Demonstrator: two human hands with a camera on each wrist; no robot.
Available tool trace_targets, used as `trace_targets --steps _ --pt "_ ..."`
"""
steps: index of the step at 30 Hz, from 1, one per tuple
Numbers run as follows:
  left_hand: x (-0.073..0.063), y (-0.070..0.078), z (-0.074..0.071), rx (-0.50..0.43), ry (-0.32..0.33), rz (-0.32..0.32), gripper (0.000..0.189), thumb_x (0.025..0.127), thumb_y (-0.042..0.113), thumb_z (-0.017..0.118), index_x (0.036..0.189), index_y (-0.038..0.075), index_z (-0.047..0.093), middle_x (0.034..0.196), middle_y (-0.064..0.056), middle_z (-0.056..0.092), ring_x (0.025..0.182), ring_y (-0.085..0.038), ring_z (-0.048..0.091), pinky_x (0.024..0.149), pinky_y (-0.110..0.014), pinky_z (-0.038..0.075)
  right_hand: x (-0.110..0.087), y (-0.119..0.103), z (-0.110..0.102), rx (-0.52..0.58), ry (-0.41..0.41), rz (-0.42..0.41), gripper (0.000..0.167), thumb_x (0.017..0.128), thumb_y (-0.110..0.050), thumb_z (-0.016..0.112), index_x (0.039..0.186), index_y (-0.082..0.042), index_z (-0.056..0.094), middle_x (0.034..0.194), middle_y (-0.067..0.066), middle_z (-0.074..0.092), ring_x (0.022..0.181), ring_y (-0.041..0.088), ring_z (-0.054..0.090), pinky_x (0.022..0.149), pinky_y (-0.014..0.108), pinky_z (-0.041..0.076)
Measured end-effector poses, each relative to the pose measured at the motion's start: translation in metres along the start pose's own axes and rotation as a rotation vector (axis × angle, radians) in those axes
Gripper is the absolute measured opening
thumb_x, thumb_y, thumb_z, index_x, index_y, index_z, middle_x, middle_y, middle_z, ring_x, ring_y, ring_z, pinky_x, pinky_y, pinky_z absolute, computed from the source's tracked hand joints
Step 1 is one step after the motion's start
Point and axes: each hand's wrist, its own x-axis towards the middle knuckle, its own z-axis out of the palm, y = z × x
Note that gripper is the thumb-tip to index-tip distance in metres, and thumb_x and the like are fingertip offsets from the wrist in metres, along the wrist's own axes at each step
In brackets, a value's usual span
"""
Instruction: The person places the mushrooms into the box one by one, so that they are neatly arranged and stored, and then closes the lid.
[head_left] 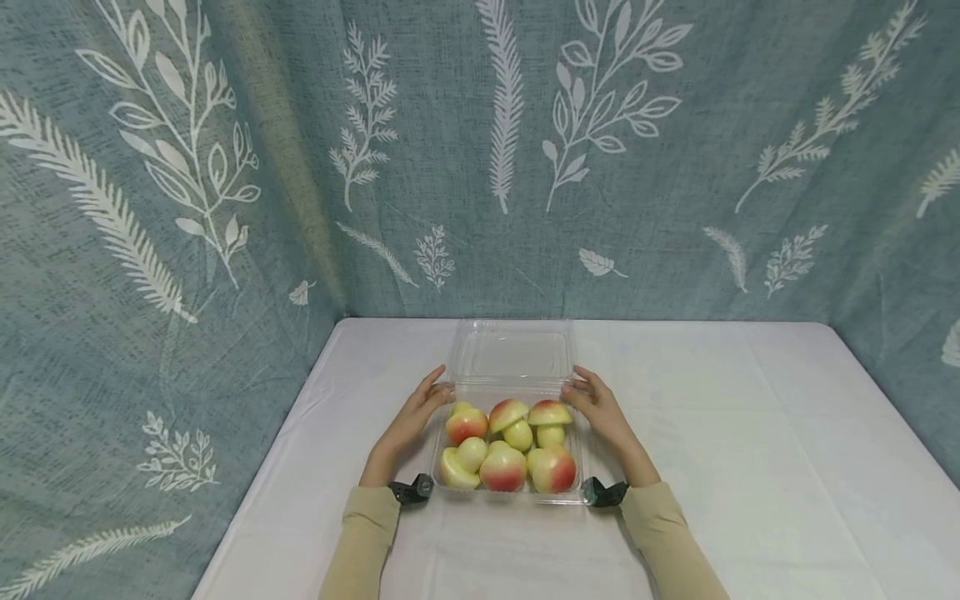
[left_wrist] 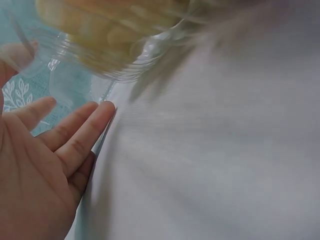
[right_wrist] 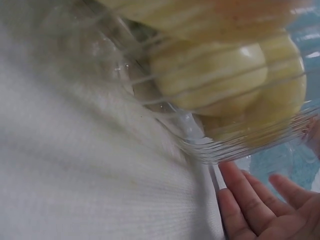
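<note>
A clear plastic clamshell box (head_left: 510, 497) lies on the table with its lid (head_left: 512, 354) folded back, away from me. Inside are several yellow-and-red mushroom-shaped pieces (head_left: 503, 470), some cap up, others on their side. At the box's left back corner is my left hand (head_left: 405, 421), its fingertips by the hinge side. My right hand (head_left: 609, 417) mirrors it at the right back corner. In the left wrist view, the fingers (left_wrist: 82, 137) stretch out beside the box wall. The fingers (right_wrist: 247, 195) in the right wrist view also reach out, below the ribbed wall.
A white cloth covers the table (head_left: 750, 467). Behind it and along the sides hangs a blue-green curtain (head_left: 465, 150) with white leaf patterns. Dark wrist cameras (head_left: 412, 490) sit close to the box's front corners.
</note>
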Motion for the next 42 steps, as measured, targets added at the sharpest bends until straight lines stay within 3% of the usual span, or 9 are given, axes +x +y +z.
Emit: trace_targets --steps 6,14,18,31,39,42 --pt "0.003 0.007 -0.004 0.007 -0.031 -0.028 0.058 0.099 0.019 0.042 0.147 0.001 0.015 0.142 -0.03 0.034 0.125 -0.042 0.042 0.11 -0.055 0.02 -0.001 0.001 0.0 0.012 0.0 -0.018 0.057 0.096 -0.016 0.05 0.142 0.005 0.024 0.132 0.032 0.044 0.109 0.039 0.057 0.1 0.049 0.038" --pt "0.023 -0.02 -0.013 0.023 -0.041 -0.041 0.062 0.097 0.026 0.048 0.148 0.008 0.018 0.143 -0.024 0.035 0.127 -0.037 0.042 0.11 -0.052 0.022 -0.001 0.001 0.0 0.03 -0.001 -0.024 0.057 0.096 -0.013 0.05 0.142 0.005 0.024 0.13 0.032 0.045 0.108 0.04 0.058 0.099 0.048 0.04" --pt "0.028 -0.023 -0.016 0.038 -0.047 -0.061 0.064 0.096 0.029 0.05 0.148 0.011 0.019 0.144 -0.022 0.035 0.131 -0.035 0.037 0.11 -0.054 0.021 -0.001 0.001 0.0 0.018 -0.005 -0.027 0.058 0.096 -0.015 0.05 0.143 0.005 0.021 0.13 0.033 0.045 0.107 0.039 0.058 0.099 0.048 0.04" --pt "0.032 0.007 -0.018 -0.036 -0.086 -0.106 0.062 0.097 0.02 0.049 0.148 0.003 0.017 0.145 -0.025 0.031 0.133 -0.037 0.031 0.112 -0.051 0.018 -0.001 0.001 -0.001 0.049 -0.009 -0.023 0.06 0.097 -0.015 0.049 0.144 0.005 0.017 0.132 0.034 0.043 0.11 0.043 0.055 0.101 0.05 0.037" --pt "0.051 -0.016 -0.022 -0.01 -0.091 -0.108 0.065 0.096 0.025 0.05 0.149 0.008 0.016 0.147 -0.021 0.03 0.137 -0.033 0.027 0.112 -0.051 0.016 -0.001 0.002 -0.002 0.041 -0.008 -0.021 0.06 0.097 -0.015 0.049 0.144 0.004 0.018 0.132 0.033 0.043 0.11 0.042 0.055 0.101 0.05 0.038" --pt "0.054 -0.017 -0.022 -0.022 -0.089 -0.117 0.065 0.096 0.023 0.051 0.148 0.008 0.015 0.148 -0.021 0.029 0.137 -0.033 0.026 0.112 -0.051 0.016 0.0 0.003 -0.001 0.037 -0.001 -0.015 0.06 0.096 -0.016 0.05 0.144 0.003 0.02 0.132 0.032 0.044 0.11 0.041 0.056 0.1 0.05 0.038"
